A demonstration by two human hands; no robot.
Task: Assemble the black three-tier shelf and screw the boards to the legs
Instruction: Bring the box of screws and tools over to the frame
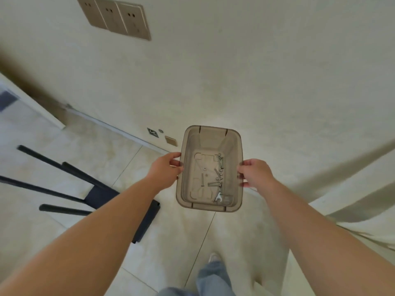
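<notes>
Head view: both hands' fingers grip the clear tray (210, 133) of screws (214, 183), unlabelled.

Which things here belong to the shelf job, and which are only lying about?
For the job: tray held by left hand and right hand; screws; wrench; black legs; black board.
Just there: wall sockets.

A home interior is suggested: pale glossy floor tiles (89, 150) are laid up to a cream wall (235, 71), where a row of socket plates (116, 17) is mounted high above the skirting (111, 126).
</notes>
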